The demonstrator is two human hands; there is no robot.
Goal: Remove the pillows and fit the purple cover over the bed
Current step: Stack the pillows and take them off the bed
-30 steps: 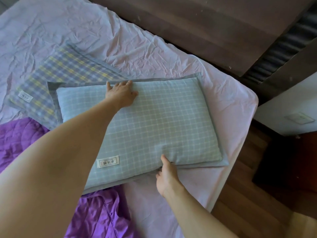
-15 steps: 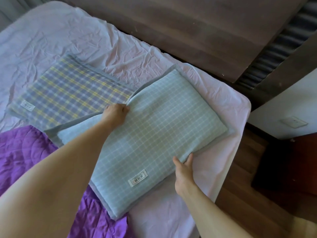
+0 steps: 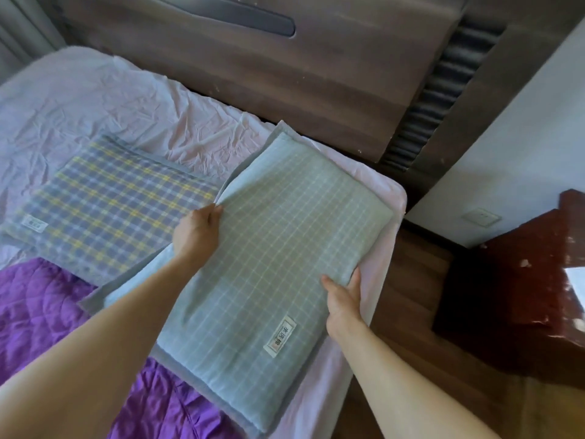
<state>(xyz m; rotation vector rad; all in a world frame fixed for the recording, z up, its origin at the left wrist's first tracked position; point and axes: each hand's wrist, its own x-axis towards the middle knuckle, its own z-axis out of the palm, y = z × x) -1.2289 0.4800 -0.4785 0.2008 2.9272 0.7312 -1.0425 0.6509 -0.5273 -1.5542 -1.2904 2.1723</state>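
Your left hand (image 3: 198,231) pinches the soft grey-blue checked pillow (image 3: 278,248) at its flanged edge, and your right hand (image 3: 343,297) grips the opposite side, fingers partly hidden beneath. The quilted purple cover (image 3: 41,312) lies crumpled on the bed (image 3: 95,99), cut off by the frame.

Two pillows on one bed (image 3: 95,99): one grey-green checked pillow (image 3: 278,248), one purple-yellow plaid pillow (image 3: 110,210), one white label (image 3: 281,335) on each. One purple cover (image 3: 41,312), one dark headboard (image 3: 285,90), one red-brown nightstand (image 3: 512,280), one wall socket (image 3: 481,217). Two hands: one left hand (image 3: 198,231), one right hand (image 3: 343,299).
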